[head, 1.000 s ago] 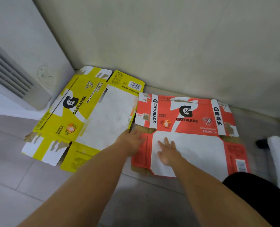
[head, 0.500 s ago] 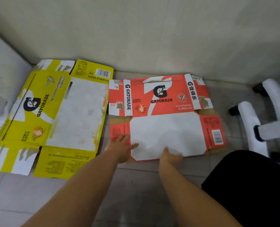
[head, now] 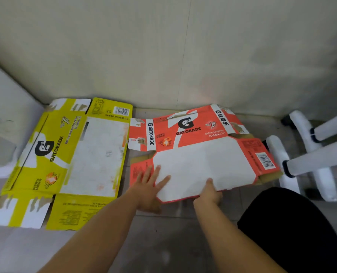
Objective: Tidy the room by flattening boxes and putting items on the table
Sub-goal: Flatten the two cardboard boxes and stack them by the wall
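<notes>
Two hands at the red box (head: 199, 166): left hand (head: 148, 186) splayed flat, right hand (head: 209, 194) pinching its edge.

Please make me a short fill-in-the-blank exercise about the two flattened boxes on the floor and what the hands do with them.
1. The flattened box near the left hand is ____ in colour.
2. The right hand grips the near edge of the ____ box.
3. Both boxes show the brand name ____.

Missing words: yellow; red; Gatorade
</notes>
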`<state>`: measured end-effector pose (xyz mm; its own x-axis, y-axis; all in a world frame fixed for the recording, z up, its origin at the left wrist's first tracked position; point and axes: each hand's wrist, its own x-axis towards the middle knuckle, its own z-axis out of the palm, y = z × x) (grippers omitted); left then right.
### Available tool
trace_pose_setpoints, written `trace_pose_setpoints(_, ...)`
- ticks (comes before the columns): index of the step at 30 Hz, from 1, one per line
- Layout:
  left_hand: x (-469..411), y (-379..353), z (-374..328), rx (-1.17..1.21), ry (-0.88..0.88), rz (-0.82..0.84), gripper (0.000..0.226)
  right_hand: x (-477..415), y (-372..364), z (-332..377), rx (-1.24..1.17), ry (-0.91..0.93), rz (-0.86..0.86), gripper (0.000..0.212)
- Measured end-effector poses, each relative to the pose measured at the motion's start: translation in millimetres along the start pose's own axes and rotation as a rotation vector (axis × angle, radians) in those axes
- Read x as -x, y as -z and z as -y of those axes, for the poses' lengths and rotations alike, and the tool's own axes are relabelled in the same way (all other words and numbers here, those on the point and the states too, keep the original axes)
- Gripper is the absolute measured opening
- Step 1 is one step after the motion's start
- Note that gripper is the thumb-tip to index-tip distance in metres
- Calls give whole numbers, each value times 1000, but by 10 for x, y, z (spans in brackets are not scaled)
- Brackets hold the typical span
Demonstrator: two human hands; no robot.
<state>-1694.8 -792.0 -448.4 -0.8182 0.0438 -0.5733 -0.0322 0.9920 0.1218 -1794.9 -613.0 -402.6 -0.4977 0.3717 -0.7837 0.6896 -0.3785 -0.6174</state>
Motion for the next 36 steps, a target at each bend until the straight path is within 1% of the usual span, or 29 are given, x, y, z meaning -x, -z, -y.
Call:
trace_pose_setpoints(2, 176, 210, -38, -34, -101, -121, 92, 152, 13, 215, -36, 39, 64, 39)
trace_pose_setpoints(3, 280, 308, -34, -74, -123, -159, 84, 241, 21, 331, -48, 40, 92, 37)
trace_pose_setpoints(5, 501, 476, 6, -156, -119, -219, 70, 447, 26, 526, -38, 45, 138, 35)
trace_pose_setpoints(6, 614, 563, 30, -185, -109, -277, 66, 545, 11, 594, -34, 56, 160, 31)
trace_pose_setpoints(8, 828, 706, 102, -211, -109, -397, 64, 774, -29, 677, -75, 51, 227, 21)
trace_pose_setpoints(10, 1033, 802, 175, -188, -123, -477, 60, 986, -52, 716, -104, 84, 283, 14)
trace_pose_setpoints(12, 1245, 894, 186, -158, -148, -561, 63, 1184, -33, 753, -113, 138, 291, 21)
trace_pose_setpoints(14, 1433, 958, 179, -134, -151, -550, 78, 1383, -2, 821, -114, 198, 304, 31)
trace_pose_setpoints(15, 1513, 1000, 176, -134, -147, -541, 86, 1475, -6, 879, -117, 231, 334, 31)
trace_pose_setpoints(17, 1636, 1127, 164, -132, -140, -532, 93, 1647, -13, 995, -125, 281, 374, 26)
trace_pose_setpoints(20, 1770, 1286, 165, -135, -135, -496, 97, 1840, -21, 1118, -127, 273, 401, 19)
trace_pose_setpoints(23, 1864, 1408, 177, -165, -123, -515, 92, 1927, 20, 1186, -130, 233, 407, 27)
trace_pose_setpoints(26, 1981, 1502, 173, -209, -120, -556, 84, 1967, 43, 1182, -228, 97, 494, 28)
trace_pose_setpoints(27, 2026, 1521, 191, -214, -119, -567, 81, 1976, 41, 1162, -202, 80, 523, 27)
trace_pose_setpoints(30, 2195, 1512, 312, -194, -92, -564, 74, 2051, -28, 974, -88, 93, 513, 24)
trace_pose_setpoints(34, 2467, 1320, 530, -174, -32, -443, 79, 2096, -208, 441, 35, 5, 555, 28)
trace_pose_setpoints(36, 2608, 1131, 621, -152, -3, -369, 82, 2077, -325, 124, 80, -57, 595, 25)
